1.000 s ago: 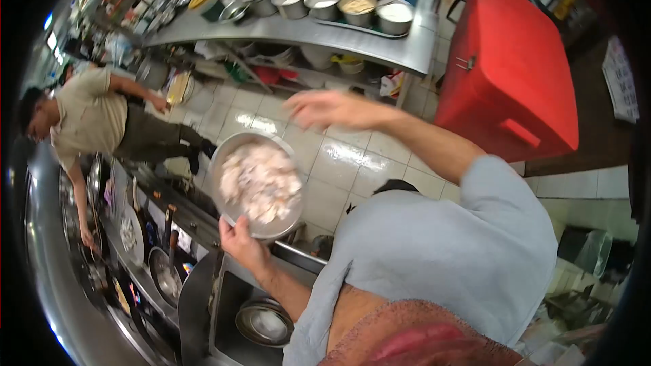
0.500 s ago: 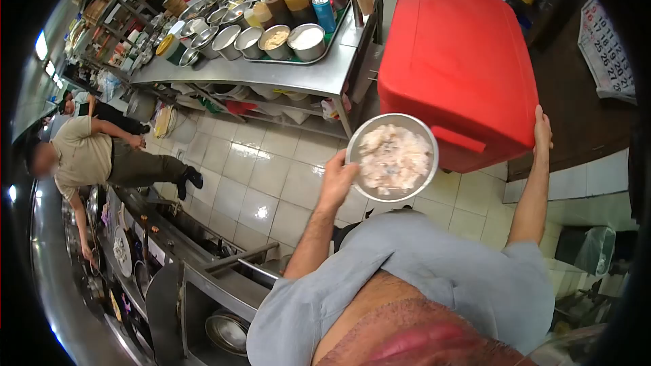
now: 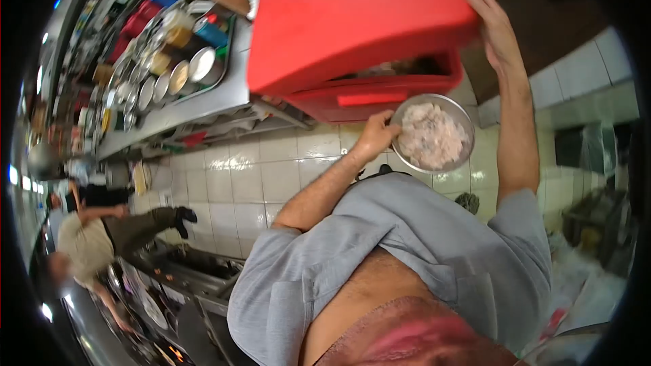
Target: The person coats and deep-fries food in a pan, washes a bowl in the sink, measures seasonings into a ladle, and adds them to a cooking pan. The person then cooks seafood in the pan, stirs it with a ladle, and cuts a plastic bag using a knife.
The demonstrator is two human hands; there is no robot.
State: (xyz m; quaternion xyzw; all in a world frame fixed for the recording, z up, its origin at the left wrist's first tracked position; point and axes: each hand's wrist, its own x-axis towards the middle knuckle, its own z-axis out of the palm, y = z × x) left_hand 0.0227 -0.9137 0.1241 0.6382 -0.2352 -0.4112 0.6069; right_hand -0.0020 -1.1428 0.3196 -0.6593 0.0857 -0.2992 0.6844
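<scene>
My left hand [image 3: 377, 137] grips the near-left rim of a round metal bowl [image 3: 459, 112], thumb over the edge. Pale pinkish chunks that look like raw meat [image 3: 434, 137] fill the bowl, which is held just in front of a big red cooler [image 3: 324, 110]. My right hand [image 3: 498, 27] holds the right edge of the cooler's red lid [image 3: 366, 13], fingers over the top. The lid is raised partway, leaving a dark gap along the front; what lies inside is mostly hidden.
A steel counter [image 3: 152, 125] at the left carries several metal containers, sauce bottles and a blue can [image 3: 211, 32]. A co-worker [image 3: 91, 237] stands at the stove on the left. A wall stands right of the cooler; pale floor tiles [image 3: 278, 152] lie below.
The cooler lid has gone from closed to partly raised by my right hand. My left hand has carried the bowl slightly right, and the view has shifted toward the cooler.
</scene>
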